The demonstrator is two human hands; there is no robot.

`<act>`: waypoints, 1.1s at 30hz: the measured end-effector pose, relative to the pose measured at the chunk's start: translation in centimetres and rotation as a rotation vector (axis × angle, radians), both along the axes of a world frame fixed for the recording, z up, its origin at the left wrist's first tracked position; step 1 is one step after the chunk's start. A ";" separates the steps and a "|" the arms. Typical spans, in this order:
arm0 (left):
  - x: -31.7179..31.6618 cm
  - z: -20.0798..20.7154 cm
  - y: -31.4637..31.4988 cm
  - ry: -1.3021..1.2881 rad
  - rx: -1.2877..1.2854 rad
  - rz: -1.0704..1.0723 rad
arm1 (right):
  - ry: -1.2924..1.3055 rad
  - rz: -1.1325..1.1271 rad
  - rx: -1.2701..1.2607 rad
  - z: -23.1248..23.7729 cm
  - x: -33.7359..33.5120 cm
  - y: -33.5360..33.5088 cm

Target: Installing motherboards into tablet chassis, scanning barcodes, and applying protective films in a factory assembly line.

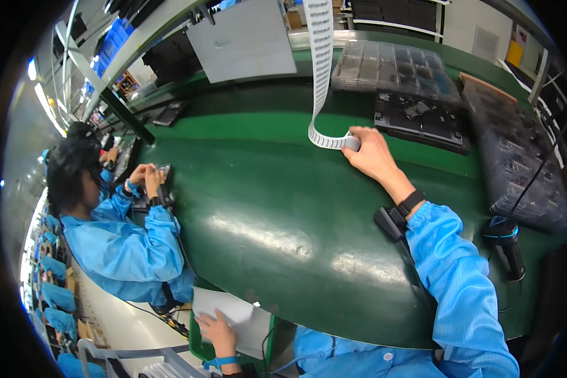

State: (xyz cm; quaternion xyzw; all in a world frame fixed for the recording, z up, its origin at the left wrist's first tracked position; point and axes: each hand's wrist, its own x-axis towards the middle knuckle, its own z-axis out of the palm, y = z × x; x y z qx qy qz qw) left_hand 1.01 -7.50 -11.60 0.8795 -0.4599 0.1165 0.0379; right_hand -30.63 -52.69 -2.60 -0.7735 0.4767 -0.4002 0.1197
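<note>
My right hand (373,154) reaches over the green table (264,208) and pinches the lower end of a long white strip of printed labels (320,63). The strip hangs from above and curls toward my fingertips. A black band and a boxy black device (390,223) sit at my right wrist. Low in the view, my left hand (217,331) has its fingers spread on or just over a white sheet (251,318). That sheet lies in a green bin (269,343) beside the table's near edge. A blue strap circles my left wrist.
A dark laptop-like casing (419,120) lies beyond my right hand, near clear compartment trays (390,66). More clear trays (516,157) line the right side, with a black handheld scanner (507,249) nearby. A co-worker in blue (120,239) handles a small part at the left.
</note>
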 end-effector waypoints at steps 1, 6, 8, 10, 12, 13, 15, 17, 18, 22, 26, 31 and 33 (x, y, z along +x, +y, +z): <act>0.4 0.2 0.8 0.040 0.069 -0.003 | -0.018 0.003 -0.006 0.5 0.5 0.0; -7.8 13.1 -4.3 0.568 -0.413 -0.102 | -0.309 0.292 0.394 4.4 1.9 5.6; -11.3 16.4 -8.2 0.710 -0.494 -0.426 | -0.635 0.526 0.484 4.9 2.7 8.8; -13.8 17.5 -11.9 0.870 -0.582 -0.434 | -0.862 0.743 0.833 6.0 3.9 11.8; -16.2 19.2 -16.3 0.810 -0.744 -0.481 | -0.848 0.829 0.874 7.3 3.8 13.9; -16.6 19.4 -16.8 0.794 -0.762 -0.474 | -0.835 0.869 0.940 7.8 3.7 14.6; -16.7 19.0 -17.7 0.894 -0.819 -0.528 | -0.802 0.940 1.063 8.2 3.5 15.1; -16.8 18.4 -17.2 0.934 -0.836 -0.480 | -0.808 0.988 1.088 8.6 3.2 14.9; -16.9 18.3 -16.8 0.978 -0.846 -0.429 | -0.816 1.030 1.120 8.8 3.1 14.8; -17.5 19.4 -15.9 0.903 -0.828 -0.422 | -0.654 1.131 1.033 9.7 2.6 14.7; -18.4 20.8 -14.2 0.758 -0.750 -0.417 | -0.790 1.064 1.056 10.3 3.1 16.4; -18.8 21.0 -12.2 0.678 -0.763 -0.423 | -0.646 1.132 0.986 10.5 3.2 17.9; -19.6 20.6 -11.9 0.576 -0.804 -0.377 | -0.683 1.088 1.026 10.4 3.5 19.2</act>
